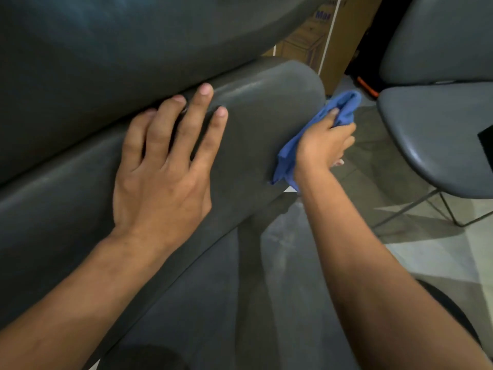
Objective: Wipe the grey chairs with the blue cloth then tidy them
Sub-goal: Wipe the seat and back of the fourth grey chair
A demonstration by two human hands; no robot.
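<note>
We see the crumpled blue cloth at about three o'clock from the centre of view, bunched against the rounded end of a dark grey padded chair back that runs diagonally from eight o'clock up to two o'clock. Our right hand grips the cloth, fingers curled round the bunched fabric and thumb laid over it, pressing it to the chair's curved edge; a loose tail of the cloth hangs down at the wrist. The right forearm reaches in from five o'clock.

Our left hand lies flat on the top of the same chair back, palm down and fingers spread straight, holding nothing. Its fingertips point toward one o'clock and reach the seam where a second dark grey padded surface rests above the first. The left forearm comes in from seven o'clock.

At three o'clock stands another grey chair with a smooth seat on thin dark metal wire legs, well apart from the cloth. At twelve to one o'clock, behind the chair back, we see a brown cardboard box with blue printing; the letters read roughly "Ma", the rest hidden or blurred. Beside it, a dark object with an orange strip sits near the floor. The pale tiled floor shows at four o'clock.
</note>
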